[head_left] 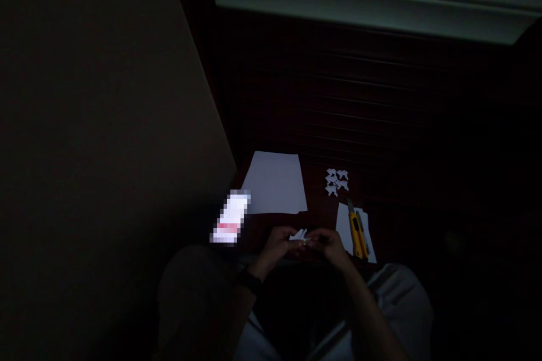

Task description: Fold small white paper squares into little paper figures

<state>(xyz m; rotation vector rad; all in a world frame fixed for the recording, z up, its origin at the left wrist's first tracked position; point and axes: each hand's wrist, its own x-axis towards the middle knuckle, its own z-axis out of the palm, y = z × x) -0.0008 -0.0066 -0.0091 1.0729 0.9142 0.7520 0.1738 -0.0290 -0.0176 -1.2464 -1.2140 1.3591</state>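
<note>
The scene is very dark. My left hand [277, 241] and my right hand [328, 243] meet above my lap, at the near edge of a small dark table [315, 203]. Both pinch a small piece of white folded paper [298, 235] between their fingertips. A dark watch or band sits on my left wrist. Several small folded white paper shapes [336, 181] lie in a cluster on the table beyond my hands.
A stack of white sheets [276, 183] lies at the table's far left. A yellow utility knife [357, 231] rests on another white sheet [344, 220] at the right. A lit phone screen [231, 218] glows at the left edge. A wall rises at left.
</note>
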